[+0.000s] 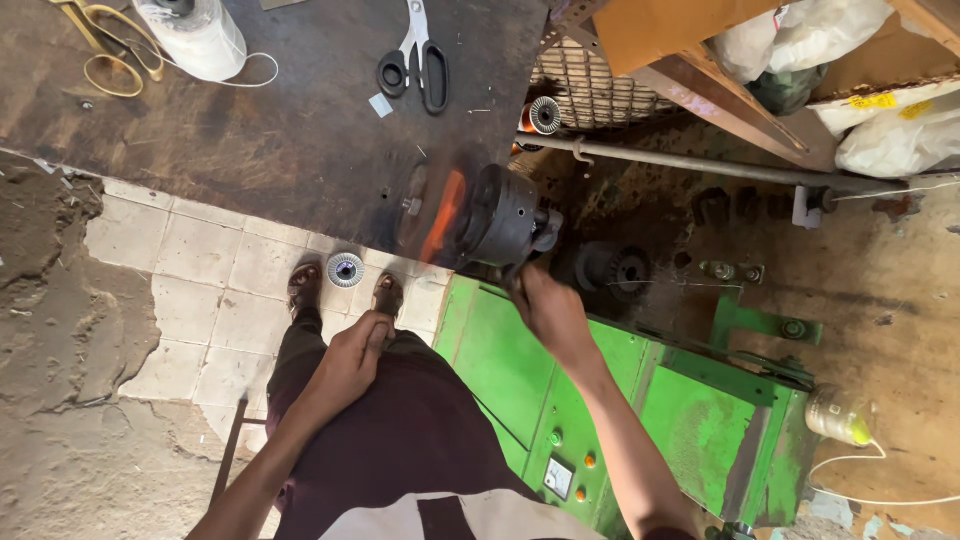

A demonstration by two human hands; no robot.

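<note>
Dark chuck (pixel 500 215) on the green machine (pixel 560 380) is gripped by the right hand (pixel 545 305), left hand (pixel 350 360) resting loosely on the thigh.

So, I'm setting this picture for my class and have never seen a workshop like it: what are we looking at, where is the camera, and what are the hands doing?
The camera sits on the person's head and looks straight down, so you see their own arms, lap and sandalled feet on a tiled floor. The right hand reaches up to a dark round motor-like part mounted at the edge of a green machine; the exact grip is hidden. The left hand rests on the person's thigh, holding nothing. On the dark workbench lie black-handled scissors, a white spool of thread and yellow-handled scissors. A small round metal part lies on the floor between the feet.
</note>
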